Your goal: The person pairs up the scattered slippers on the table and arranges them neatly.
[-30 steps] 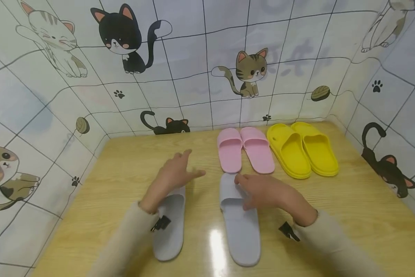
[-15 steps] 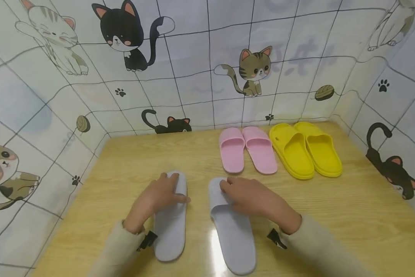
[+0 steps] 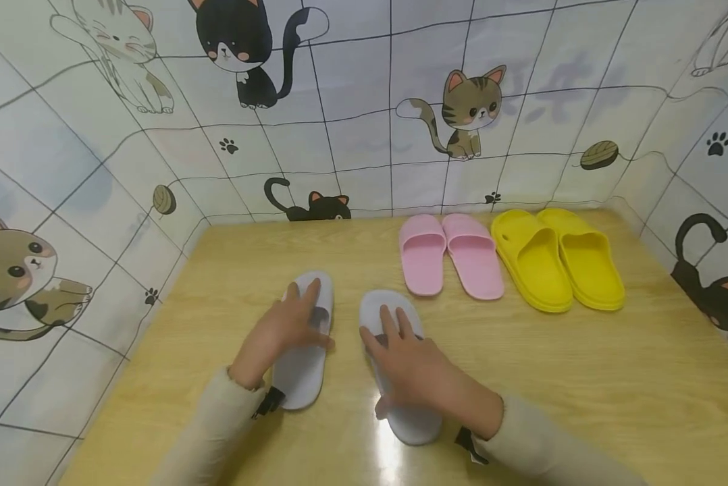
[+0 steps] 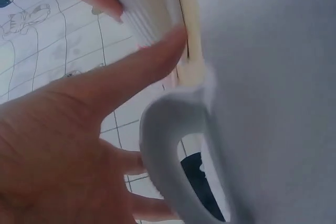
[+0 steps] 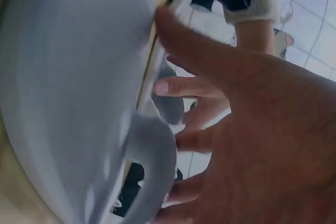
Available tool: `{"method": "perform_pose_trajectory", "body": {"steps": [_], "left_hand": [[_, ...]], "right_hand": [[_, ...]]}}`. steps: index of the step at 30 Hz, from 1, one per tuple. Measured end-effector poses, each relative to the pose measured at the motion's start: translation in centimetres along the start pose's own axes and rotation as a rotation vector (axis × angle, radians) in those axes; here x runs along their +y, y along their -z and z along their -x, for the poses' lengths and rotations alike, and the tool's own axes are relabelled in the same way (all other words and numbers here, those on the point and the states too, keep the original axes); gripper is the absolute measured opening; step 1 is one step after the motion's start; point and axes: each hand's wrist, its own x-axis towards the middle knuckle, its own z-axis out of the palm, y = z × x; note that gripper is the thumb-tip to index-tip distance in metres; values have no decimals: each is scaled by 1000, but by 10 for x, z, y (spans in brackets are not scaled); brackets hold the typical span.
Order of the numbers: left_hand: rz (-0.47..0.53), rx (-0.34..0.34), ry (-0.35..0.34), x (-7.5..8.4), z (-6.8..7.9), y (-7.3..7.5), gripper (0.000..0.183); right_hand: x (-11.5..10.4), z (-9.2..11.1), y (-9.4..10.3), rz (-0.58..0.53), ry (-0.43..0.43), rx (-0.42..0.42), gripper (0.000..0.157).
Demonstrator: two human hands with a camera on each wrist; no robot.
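Observation:
Two grey slippers lie apart on the wood-look surface in the head view, toes pointing away from me. My left hand [image 3: 285, 331] is on the left grey slipper [image 3: 306, 385], fingers over its strap and thumb stretched across to its inner side. My right hand [image 3: 409, 364] spreads over the right grey slipper [image 3: 415, 428], fingers extended across the strap, which it partly hides. Each wrist view shows a straight thumb beside a slipper's footbed and fingers by the strap; whether the right fingers touch the strap I cannot tell.
Behind the right grey slipper stands a pair of pink slippers [image 3: 423, 266], with yellow slippers [image 3: 537, 270] to their right. Cat-patterned walls [image 3: 364, 135] enclose the wood-look surface [image 3: 248, 256] at the back and both sides.
Both grey slippers have moved away from me. My left hand came down onto the left one. The right hand shifted back from its slipper's toe and spread its fingers. The head view shifted slightly.

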Motion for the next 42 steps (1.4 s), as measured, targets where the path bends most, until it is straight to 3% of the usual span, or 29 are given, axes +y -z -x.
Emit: {"method": "perform_pose_trajectory", "body": {"steps": [4,8,13,18,23,28,42], "left_hand": [[-6,-50,4,7,4,2,130],[-4,-43,28,3,9,-3,127],[-5,5,33,-1,17,-20,131],[-51,52,-3,2,41,-37,140],[-60,82,-32,-1,61,-37,131],[-59,77,-89,2,51,-26,122],[-47,-15,-14,-10,17,-7,115]], "right_hand": [[-4,1,-1,8,-31,-17,130],[-4,-7,-5,3,-36,5,126],[2,-27,-11,1,-79,33,120],[5,-29,-12,-58,-88,11,122],[1,-23,-12,-123,-20,-29,124],[5,-25,-8,-118,-49,0,119],[9,-91,2,-78,-127,-5,115]]}}
